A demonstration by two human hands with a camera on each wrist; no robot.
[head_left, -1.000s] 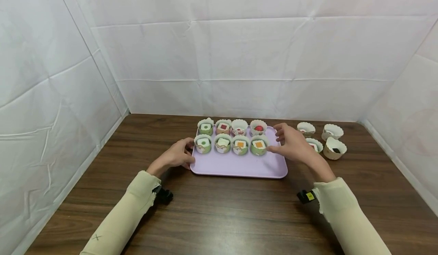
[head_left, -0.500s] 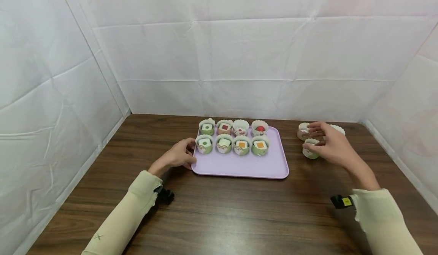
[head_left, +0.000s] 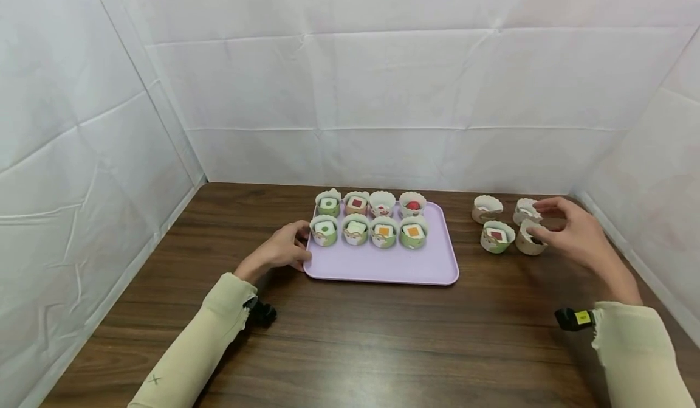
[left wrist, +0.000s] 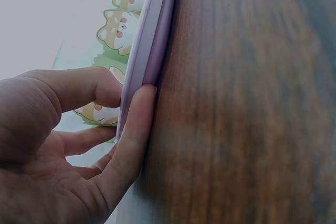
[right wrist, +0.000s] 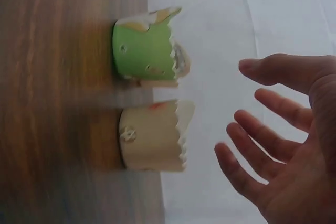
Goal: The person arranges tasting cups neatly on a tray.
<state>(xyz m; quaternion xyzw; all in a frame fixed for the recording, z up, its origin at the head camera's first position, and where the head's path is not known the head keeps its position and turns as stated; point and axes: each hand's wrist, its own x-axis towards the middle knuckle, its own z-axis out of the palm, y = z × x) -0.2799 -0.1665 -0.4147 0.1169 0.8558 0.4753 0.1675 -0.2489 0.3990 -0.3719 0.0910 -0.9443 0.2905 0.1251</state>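
White cloth [head_left: 377, 86] hangs behind and beside your dark wood table [head_left: 350, 335], with a lilac tray [head_left: 383, 268] set toward the table's back; take that tray as the landmark. Your left hand [head_left: 279, 250] pinches its left edge, one digit over the rim and another against the outer side. Your right hand [head_left: 579, 235], well to the tray's right, holds nothing: the right wrist view shows thumb and fingers loosely spread, apart from the cups.

As things stand, eight paper cups are already on the tray, in two rows of four, and four more are still off it, on the wood to its right.

Nearest your right hand is a beige cup [head_left: 527, 246]; your fingers cover much of its opening in the head view, so its filling can't be made out. Behind that, a pale cup [head_left: 519, 218] shows something white inside. Closer to the tray, a green cup [head_left: 494, 247] holds a white piece with a dark red square [head_left: 496, 235], and the patterned cup [head_left: 484, 217] behind it has a filling too hidden to name.

On the tray, the front row [head_left: 383, 241] holds, left to right, a green-dotted piece, a pale one and two orange-squared ones. The back row [head_left: 356, 212] holds a green-dotted piece, a red-squared one, something small in red and white, and a round red one.
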